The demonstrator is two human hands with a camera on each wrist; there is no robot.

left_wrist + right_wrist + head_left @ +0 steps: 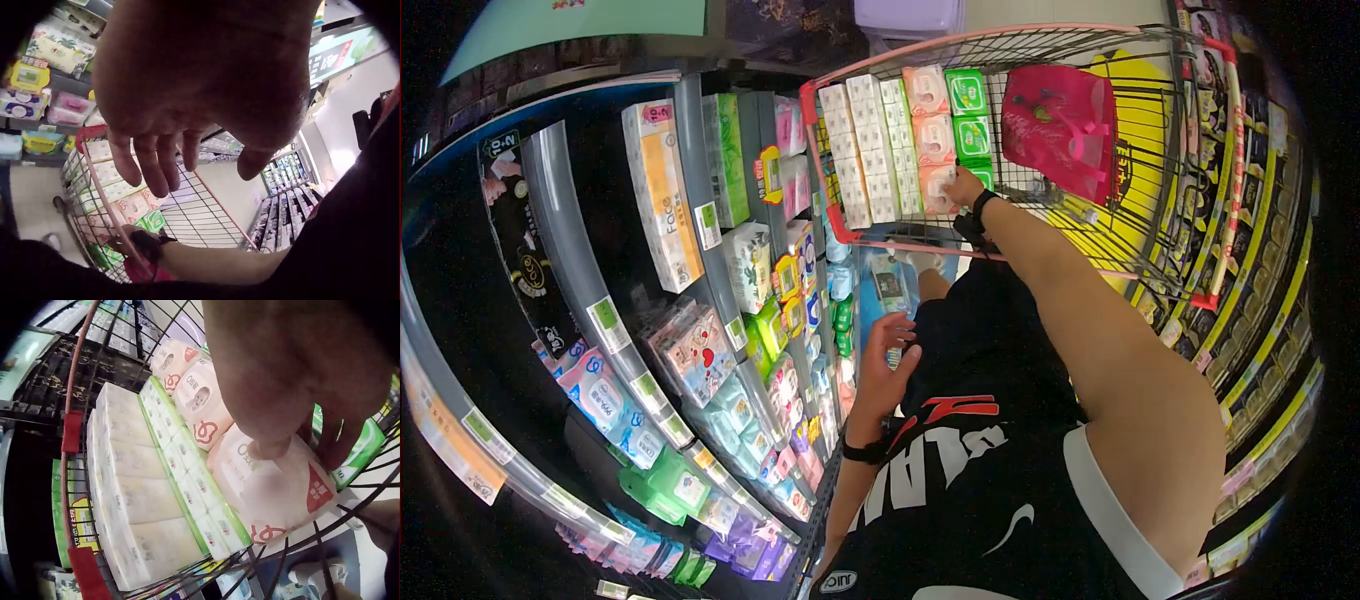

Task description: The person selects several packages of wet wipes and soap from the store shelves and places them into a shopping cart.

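My right hand (967,187) reaches into the shopping cart (828,160) and grips the nearest pink pack of wet wipes (275,481). In the right wrist view, its thumb lies on the pack's top and the fingers go down the side facing the green wipes packs (967,92). Two more pink packs (200,397) continue the row. Beside them stand white tissue packs (150,487) and a green-edged tissue pack (200,481). My left hand (886,365) hangs in front of my body, holding nothing, fingers loosely bent.
A dark pink bag (1050,125) lies in the cart's other half. Shelves of tissues and wipes (700,350) line the left side. Another shelf row (1265,330) runs along the right. A lilac container (910,15) stands beyond the cart.
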